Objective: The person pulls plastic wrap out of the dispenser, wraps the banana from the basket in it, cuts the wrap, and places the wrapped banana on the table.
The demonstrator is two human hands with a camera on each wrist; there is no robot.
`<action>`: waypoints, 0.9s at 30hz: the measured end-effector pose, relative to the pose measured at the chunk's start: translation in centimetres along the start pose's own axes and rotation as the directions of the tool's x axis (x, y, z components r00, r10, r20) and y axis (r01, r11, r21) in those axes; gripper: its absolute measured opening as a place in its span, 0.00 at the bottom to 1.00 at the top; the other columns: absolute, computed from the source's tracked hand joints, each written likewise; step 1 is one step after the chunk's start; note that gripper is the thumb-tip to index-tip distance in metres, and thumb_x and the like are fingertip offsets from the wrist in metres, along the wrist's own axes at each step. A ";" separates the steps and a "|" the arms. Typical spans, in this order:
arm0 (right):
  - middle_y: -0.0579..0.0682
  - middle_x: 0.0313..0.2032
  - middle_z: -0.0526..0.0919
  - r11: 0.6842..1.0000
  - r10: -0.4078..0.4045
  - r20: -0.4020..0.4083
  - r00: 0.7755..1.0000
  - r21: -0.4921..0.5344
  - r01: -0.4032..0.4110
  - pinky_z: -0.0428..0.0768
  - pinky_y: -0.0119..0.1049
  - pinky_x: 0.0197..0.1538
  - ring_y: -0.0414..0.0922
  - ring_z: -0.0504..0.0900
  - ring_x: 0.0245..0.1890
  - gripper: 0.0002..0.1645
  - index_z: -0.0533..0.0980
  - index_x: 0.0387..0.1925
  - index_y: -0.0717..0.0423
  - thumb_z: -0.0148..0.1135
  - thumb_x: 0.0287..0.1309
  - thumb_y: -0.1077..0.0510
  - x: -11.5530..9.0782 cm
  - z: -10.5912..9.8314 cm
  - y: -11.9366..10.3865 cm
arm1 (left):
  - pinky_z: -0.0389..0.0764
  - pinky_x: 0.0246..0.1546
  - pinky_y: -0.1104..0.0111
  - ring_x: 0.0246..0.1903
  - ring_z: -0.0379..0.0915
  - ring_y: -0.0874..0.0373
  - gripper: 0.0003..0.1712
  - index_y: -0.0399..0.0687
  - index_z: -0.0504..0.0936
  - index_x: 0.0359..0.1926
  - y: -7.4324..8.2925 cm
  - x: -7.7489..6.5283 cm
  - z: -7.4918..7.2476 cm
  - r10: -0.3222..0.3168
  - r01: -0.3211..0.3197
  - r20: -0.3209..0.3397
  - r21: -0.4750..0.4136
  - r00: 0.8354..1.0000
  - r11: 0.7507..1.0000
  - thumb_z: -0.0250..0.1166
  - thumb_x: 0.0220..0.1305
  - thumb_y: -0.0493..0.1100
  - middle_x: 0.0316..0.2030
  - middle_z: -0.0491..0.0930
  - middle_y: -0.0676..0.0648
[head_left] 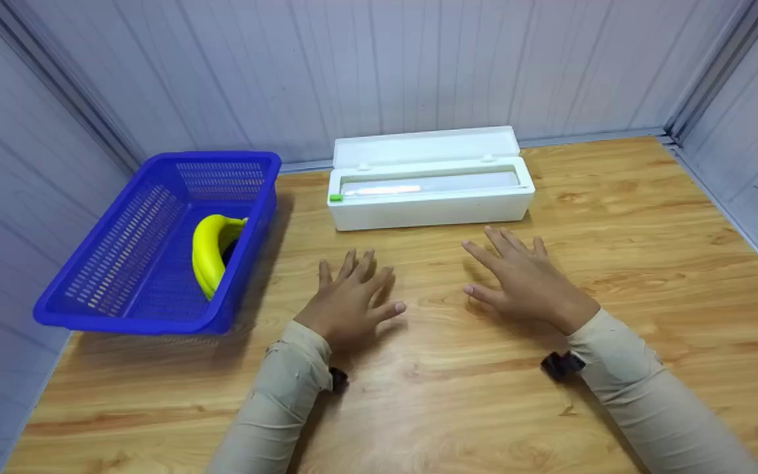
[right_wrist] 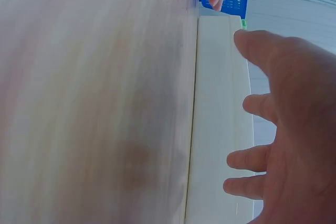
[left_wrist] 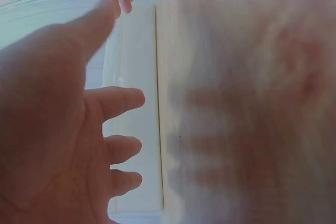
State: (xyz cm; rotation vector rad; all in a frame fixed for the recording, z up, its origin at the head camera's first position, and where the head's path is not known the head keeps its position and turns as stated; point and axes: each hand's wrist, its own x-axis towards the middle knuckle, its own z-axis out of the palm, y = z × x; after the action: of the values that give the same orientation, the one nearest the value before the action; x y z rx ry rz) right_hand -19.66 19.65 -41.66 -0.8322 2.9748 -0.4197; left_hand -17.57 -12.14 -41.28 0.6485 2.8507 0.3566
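Both hands hover low over the wooden table with fingers spread, and neither holds anything. The left hand [head_left: 351, 306] is in the middle, between a blue basket and a long white box. Farther right, the right hand [head_left: 527, 283] points towards the box's right end. The white box [head_left: 431, 209] lies lengthwise near the back wall, its lid [head_left: 425, 146] tipped back; a clear film or strip and a small green piece [head_left: 335, 197] show at its top. In the right wrist view, the box [right_wrist: 218, 114] lies beyond the fingers. Yellow bananas [head_left: 208, 253] lie in the basket.
The blue basket [head_left: 155, 325] with perforated sides stands at the left. Something dark beside the bananas is mostly hidden by its wall. Pale panel walls [head_left: 412, 72] enclose the wooden table [head_left: 445, 408] at the back and both sides.
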 end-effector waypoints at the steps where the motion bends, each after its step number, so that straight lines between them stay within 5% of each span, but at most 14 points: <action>1: 0.65 0.76 0.51 1.000 -0.001 -0.006 1.000 0.002 0.001 0.43 0.80 0.63 0.65 0.49 0.75 0.45 0.55 0.78 0.44 0.49 0.68 0.29 0.1 0.0 -0.1 | 0.28 0.68 0.33 0.76 0.30 0.39 0.46 0.62 0.54 0.79 0.0 0.1 -0.1 0.000 0.000 0.000 -0.003 1.000 1.000 0.45 0.69 0.75 0.79 0.41 0.43; 8: 0.63 0.74 0.57 1.000 -0.009 0.000 1.000 0.013 0.009 0.50 0.76 0.65 0.61 0.56 0.73 0.43 0.54 0.79 0.46 0.51 0.71 0.35 0.6 -0.2 -0.4 | 0.31 0.68 0.34 0.76 0.31 0.39 0.42 0.58 0.56 0.79 -0.1 1.2 -0.4 -0.008 0.009 0.029 -0.040 1.000 0.999 0.52 0.72 0.67 0.79 0.41 0.42; 16: 0.61 0.66 0.72 0.998 -0.029 -0.041 0.999 0.060 0.032 0.65 0.66 0.63 0.60 0.70 0.65 0.39 0.62 0.74 0.56 0.54 0.72 0.41 1.8 -1.5 -0.3 | 0.42 0.71 0.37 0.76 0.41 0.41 0.35 0.56 0.67 0.74 0.5 2.5 -0.9 0.003 -0.003 0.000 -0.017 1.000 1.000 0.55 0.72 0.64 0.77 0.53 0.44; 21: 0.62 0.64 0.73 0.997 -0.016 -0.035 0.999 0.078 0.019 0.69 0.62 0.62 0.60 0.71 0.64 0.35 0.67 0.70 0.59 0.55 0.72 0.42 2.5 -2.0 -0.3 | 0.56 0.70 0.44 0.71 0.58 0.45 0.29 0.52 0.74 0.68 1.0 3.5 -1.2 0.048 -0.045 -0.134 0.026 0.990 0.999 0.56 0.74 0.59 0.70 0.67 0.44; 27: 0.61 0.64 0.73 0.994 0.006 -0.034 0.999 0.110 -0.003 0.71 0.58 0.62 0.59 0.71 0.64 0.34 0.69 0.69 0.59 0.55 0.72 0.42 3.2 -2.3 -0.4 | 0.67 0.63 0.51 0.61 0.72 0.49 0.23 0.50 0.80 0.62 1.6 4.7 -1.8 0.117 -0.098 -0.292 0.079 0.949 0.992 0.58 0.73 0.55 0.60 0.78 0.46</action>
State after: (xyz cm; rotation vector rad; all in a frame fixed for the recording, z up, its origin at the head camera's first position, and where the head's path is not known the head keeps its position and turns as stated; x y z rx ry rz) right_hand -22.47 18.26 -39.18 -0.8156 2.9516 -0.5978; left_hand -21.48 -8.97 -39.79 0.8291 3.1297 0.4132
